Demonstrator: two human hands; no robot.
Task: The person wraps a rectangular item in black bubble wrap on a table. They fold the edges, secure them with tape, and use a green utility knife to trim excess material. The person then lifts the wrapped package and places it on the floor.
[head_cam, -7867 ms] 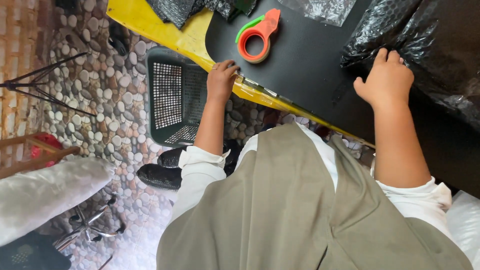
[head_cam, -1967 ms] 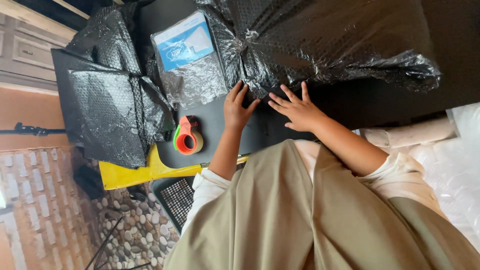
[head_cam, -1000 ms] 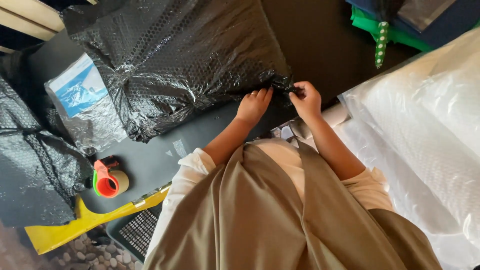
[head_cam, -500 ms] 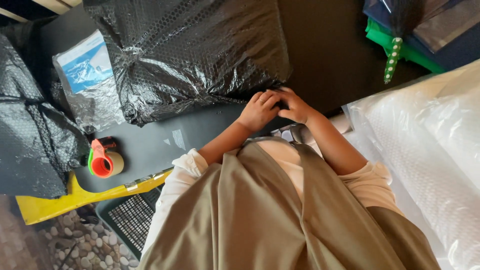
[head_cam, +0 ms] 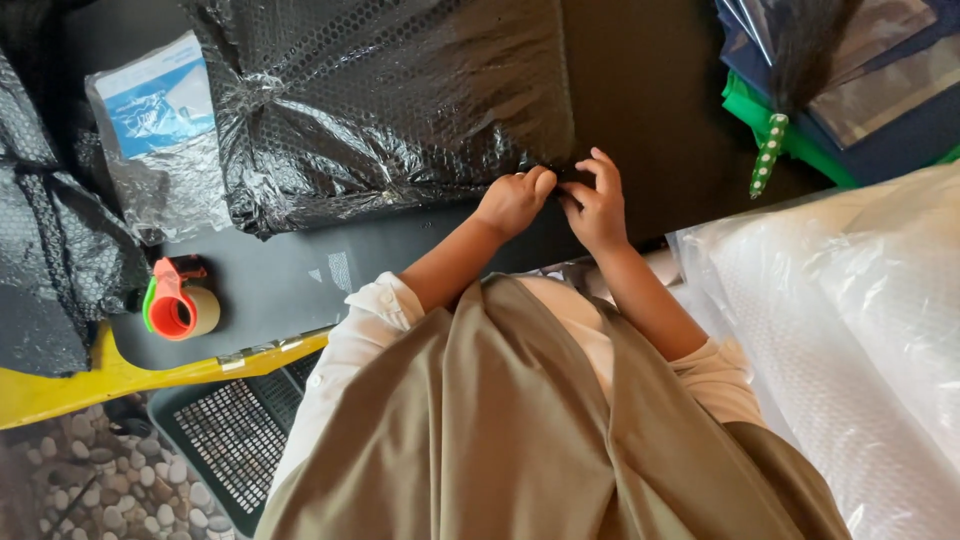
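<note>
Both hands are now pinching the near corner of the black bubble-wrap bundle (head_cam: pixel 390 100), having shifted from the desk (head_cam: pixel 650 120) surface. The left hand (head_cam: pixel 515 200) is clenching around the wrap; the right hand (head_cam: pixel 597 205) is gripping it with its fingertips.

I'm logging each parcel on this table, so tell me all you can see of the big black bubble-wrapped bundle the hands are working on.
The black bubble-wrapped bundle is a large, roughly rectangular package covered in glossy black bubble wrap, creased and wrinkled, with the bubble pattern catching light. It lies flat on the dark tabletop, filling its upper middle. What is inside is hidden. The left hand and right hand meet at its near right corner, fingers pinching the wrap's edge. A smaller clear-wrapped blue and white packet lies against its left side.
</note>
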